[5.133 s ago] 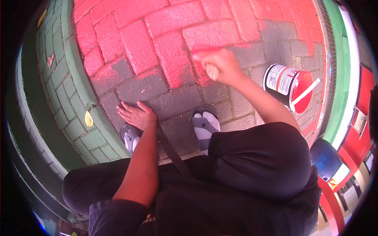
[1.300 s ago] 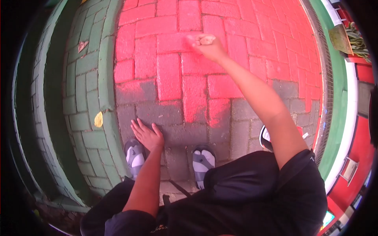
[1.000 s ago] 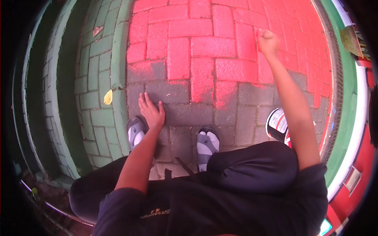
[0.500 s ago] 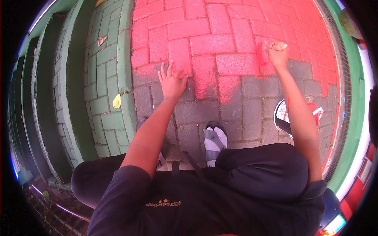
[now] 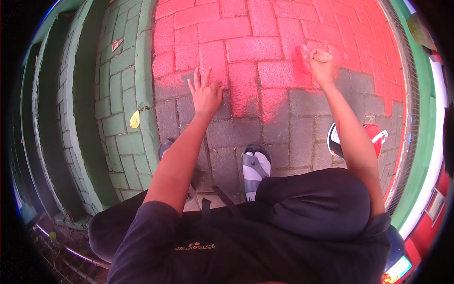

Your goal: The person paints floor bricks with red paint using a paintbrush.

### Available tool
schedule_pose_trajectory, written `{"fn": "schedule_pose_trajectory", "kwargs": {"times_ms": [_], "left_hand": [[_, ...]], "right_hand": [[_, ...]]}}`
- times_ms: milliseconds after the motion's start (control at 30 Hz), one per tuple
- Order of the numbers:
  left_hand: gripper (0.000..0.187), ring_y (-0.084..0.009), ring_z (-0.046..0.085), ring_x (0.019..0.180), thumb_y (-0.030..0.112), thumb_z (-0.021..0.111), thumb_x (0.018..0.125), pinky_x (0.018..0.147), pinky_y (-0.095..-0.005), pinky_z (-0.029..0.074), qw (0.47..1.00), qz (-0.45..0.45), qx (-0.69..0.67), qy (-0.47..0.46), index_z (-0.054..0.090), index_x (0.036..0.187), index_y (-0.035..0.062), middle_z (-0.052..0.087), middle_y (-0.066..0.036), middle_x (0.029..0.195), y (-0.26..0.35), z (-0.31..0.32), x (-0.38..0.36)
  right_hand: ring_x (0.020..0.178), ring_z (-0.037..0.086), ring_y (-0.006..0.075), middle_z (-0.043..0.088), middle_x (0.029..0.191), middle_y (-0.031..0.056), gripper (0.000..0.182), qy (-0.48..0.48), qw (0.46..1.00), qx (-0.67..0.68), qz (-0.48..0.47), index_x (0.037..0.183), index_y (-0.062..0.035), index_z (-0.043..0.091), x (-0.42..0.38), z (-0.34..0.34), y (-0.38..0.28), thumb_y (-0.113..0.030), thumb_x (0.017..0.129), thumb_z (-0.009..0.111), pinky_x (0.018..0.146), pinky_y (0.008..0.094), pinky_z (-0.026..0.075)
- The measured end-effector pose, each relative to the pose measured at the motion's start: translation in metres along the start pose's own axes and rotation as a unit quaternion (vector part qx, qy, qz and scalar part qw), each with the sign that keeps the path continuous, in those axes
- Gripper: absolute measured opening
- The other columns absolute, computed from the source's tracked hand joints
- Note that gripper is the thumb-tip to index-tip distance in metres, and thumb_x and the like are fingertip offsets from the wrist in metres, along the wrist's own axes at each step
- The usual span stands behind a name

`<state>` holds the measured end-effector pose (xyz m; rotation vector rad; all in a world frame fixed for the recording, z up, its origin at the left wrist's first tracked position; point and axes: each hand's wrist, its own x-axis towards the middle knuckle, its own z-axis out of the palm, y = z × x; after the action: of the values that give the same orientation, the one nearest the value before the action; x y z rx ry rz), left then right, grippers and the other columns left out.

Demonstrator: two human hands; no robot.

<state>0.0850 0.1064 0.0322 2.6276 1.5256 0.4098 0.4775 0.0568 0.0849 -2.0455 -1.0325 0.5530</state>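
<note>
My right hand [image 5: 322,71] is closed around a paintbrush [image 5: 323,55]; its pale handle end shows above my fist, and its red-coated head blends into the painted bricks just left of it. Wet-looking red paint covers the brick paving [image 5: 227,28] beyond my hands, ending in an uneven edge against bare grey bricks [image 5: 234,134]. My left hand [image 5: 207,96] is over that edge on the left, fingers apart and holding nothing. Partly hidden behind my right forearm stands a paint bucket [image 5: 371,130] with red paint and a white handle.
Green-painted steps [image 5: 87,142] rise along the left, with a yellow leaf [image 5: 135,119] and a dry brown leaf [image 5: 117,44] on the green bricks. A drain grate [image 5: 412,104] runs along the right side. My sandalled foot [image 5: 256,168] rests on grey bricks.
My right hand has shifted slightly left with the paintbrush over the red bricks. My left hand stays nearly in place, and the view has moved a little.
</note>
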Motion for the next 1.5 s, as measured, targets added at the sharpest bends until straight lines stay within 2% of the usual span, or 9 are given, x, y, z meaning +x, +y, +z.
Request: {"fn": "schedule_pose_trajectory", "kwargs": {"times_ms": [367,533,833,933,1100,1200,1300,1433,1500], "left_hand": [[0.015,-0.0423,0.029,0.15,0.027,0.07,0.091,0.118,-0.0711,0.022,1.0,-0.004,0.01,-0.022,0.076,0.095,0.0142,0.048,-0.006,0.154,0.0,-0.003,-0.011],[0.013,-0.037,0.036,0.146,0.026,0.071,0.09,0.12,-0.0651,0.026,0.954,0.237,-0.106,-0.152,0.076,0.094,0.0148,0.056,-0.004,0.145,0.006,-0.036,-0.073],[0.02,-0.0238,0.049,0.138,0.029,0.069,0.089,0.12,-0.0526,0.035,0.862,0.383,-0.116,-0.31,0.075,0.1,0.0124,0.068,0.0,0.127,-0.026,-0.098,-0.147],[0.021,-0.0242,0.06,0.128,0.024,0.066,0.089,0.107,-0.0432,0.049,0.871,0.366,-0.097,-0.314,0.073,0.105,0.0113,0.069,-0.004,0.127,-0.065,-0.094,-0.133],[0.017,-0.0274,0.073,0.093,0.014,0.064,0.083,0.073,-0.0405,0.062,0.821,0.347,-0.005,-0.454,0.069,0.099,0.0089,0.071,-0.006,0.11,-0.117,-0.149,-0.075],[0.014,-0.0309,0.072,0.084,0.022,0.066,0.087,0.071,-0.0447,0.06,0.799,0.335,0.042,-0.497,0.068,0.092,0.0097,0.069,-0.007,0.092,-0.152,-0.19,-0.047],[0.024,-0.0341,0.072,0.082,0.034,0.07,0.086,0.071,-0.0489,0.058,0.746,0.322,0.151,-0.563,0.069,0.087,0.0099,0.07,-0.01,0.083,-0.188,-0.239,-0.021],[0.023,-0.0342,0.072,0.082,0.034,0.07,0.088,0.071,-0.0498,0.057,0.731,0.27,0.234,-0.582,0.072,0.087,0.0111,0.072,-0.01,0.083,-0.221,-0.281,-0.012],[0.019,-0.0335,0.072,0.081,0.032,0.068,0.091,0.071,-0.0498,0.057,0.839,0.176,0.167,-0.487,0.075,0.093,0.0138,0.073,-0.01,0.084,-0.249,-0.272,-0.023]], "right_hand": [[0.063,0.045,0.0031,0.051,0.065,-0.0054,0.028,-0.078,0.986,0.142,-0.03,0.069,-0.0065,0.053,-0.032,0.025,-0.048,-0.006,0.086,0.076,0.055,0.0256,0.039],[0.068,0.047,0.0038,0.055,0.067,-0.003,0.023,-0.091,0.977,0.183,-0.062,0.071,-0.0032,0.058,-0.027,0.038,-0.038,-0.007,0.085,0.076,0.061,0.0252,0.043],[0.085,0.072,0.0331,0.075,0.102,0.0074,0.009,-0.099,0.928,-0.156,-0.322,0.09,-0.0128,0.071,-0.024,0.157,-0.086,-0.013,0.083,0.065,0.069,0.047,0.055],[0.082,0.072,0.0306,0.074,0.092,0.0104,0.007,-0.138,0.913,0.065,-0.379,0.083,-0.0105,0.069,-0.028,0.189,-0.113,-0.016,0.084,0.066,0.068,0.0457,0.055],[0.067,0.068,0.0253,0.069,0.074,0.0131,0.024,-0.051,0.986,0.099,0.124,0.074,-0.0039,0.063,0.013,0.138,-0.078,-0.022,0.09,0.062,0.061,0.0446,0.051],[0.061,0.059,0.0208,0.059,0.064,0.0098,0.026,0.168,0.971,-0.008,-0.167,0.071,-0.0041,0.057,0.066,0.084,0.02,-0.022,0.085,0.072,0.059,0.0441,0.045],[0.048,0.048,0.0124,0.053,0.056,0.0016,0.034,0.126,0.985,0.09,-0.08,0.058,-0.0074,0.05,0.04,-0.007,-0.024,-0.011,0.083,0.073,0.048,0.0375,0.039],[0.078,0.066,0.0123,0.068,0.09,0.0003,0.02,0.069,0.95,0.302,0.048,0.093,-0.0133,0.056,0.022,-0.074,-0.02,-0.006,0.086,0.074,0.066,0.034,0.057],[0.077,0.066,0.0137,0.069,0.089,0.0011,0.021,0.07,0.931,0.354,0.062,0.091,-0.0131,0.055,-0.016,-0.113,-0.066,-0.008,0.086,0.075,0.074,0.0341,0.057]]}}
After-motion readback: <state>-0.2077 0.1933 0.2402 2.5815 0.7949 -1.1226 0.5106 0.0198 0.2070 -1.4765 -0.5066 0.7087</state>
